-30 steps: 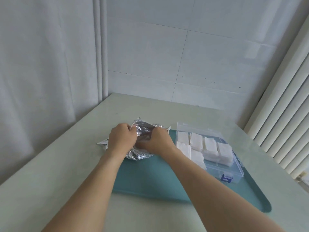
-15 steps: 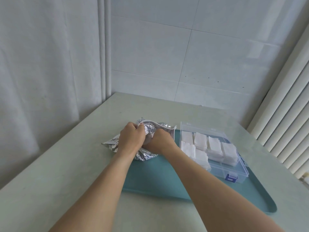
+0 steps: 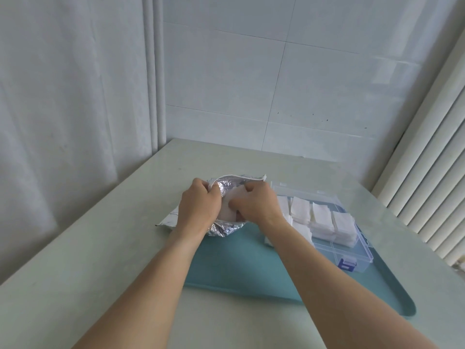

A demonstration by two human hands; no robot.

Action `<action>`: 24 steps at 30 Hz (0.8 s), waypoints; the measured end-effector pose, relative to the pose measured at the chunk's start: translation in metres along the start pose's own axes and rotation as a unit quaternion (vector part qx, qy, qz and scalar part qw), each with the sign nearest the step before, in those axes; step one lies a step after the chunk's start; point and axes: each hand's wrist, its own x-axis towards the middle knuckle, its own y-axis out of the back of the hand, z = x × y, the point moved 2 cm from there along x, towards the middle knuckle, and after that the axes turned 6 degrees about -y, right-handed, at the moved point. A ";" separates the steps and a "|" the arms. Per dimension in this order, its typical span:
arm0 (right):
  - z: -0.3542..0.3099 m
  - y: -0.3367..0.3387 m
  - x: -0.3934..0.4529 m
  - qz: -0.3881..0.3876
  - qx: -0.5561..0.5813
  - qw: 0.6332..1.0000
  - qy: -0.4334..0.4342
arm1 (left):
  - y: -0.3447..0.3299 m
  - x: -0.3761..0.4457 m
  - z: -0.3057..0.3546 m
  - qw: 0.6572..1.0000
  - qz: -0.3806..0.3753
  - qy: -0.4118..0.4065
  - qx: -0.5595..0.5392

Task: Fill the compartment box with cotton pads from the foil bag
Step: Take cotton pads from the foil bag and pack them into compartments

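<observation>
Since a moment ago a white stack of cotton pads [image 3: 230,206] has come up out of the foil bag [image 3: 226,229], where before only crinkled foil showed between the hands. The right hand [image 3: 256,206] grips that stack, fingers curled round it. The left hand [image 3: 197,207] pinches the bag's open rim. The bag lies on the counter [image 3: 100,248], at the far left corner of the teal mat [image 3: 251,268]. Just right, the clear compartment box [image 3: 352,253] holds upright pads.
</observation>
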 end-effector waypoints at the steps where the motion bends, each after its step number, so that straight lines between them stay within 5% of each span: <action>1: 0.001 0.003 -0.001 0.027 -0.027 0.999 0.031 | -0.001 -0.001 0.002 1.000 0.001 -0.008 0.004; 8: -0.004 0.010 -0.014 0.072 -0.189 0.966 0.159 | -0.011 -0.011 0.010 0.998 -0.045 -0.036 0.006; 14: 0.005 0.032 -0.008 0.048 -0.035 0.995 0.086 | -0.012 -0.010 0.006 0.998 -0.058 -0.006 0.016; 19: 0.027 0.059 -0.005 0.026 0.174 0.984 0.014 | -0.011 -0.015 0.009 0.997 -0.078 0.003 0.026; 24: 0.055 0.092 -0.015 -0.037 0.314 0.949 -0.001 | -0.012 -0.029 0.024 0.983 -0.104 -0.145 0.034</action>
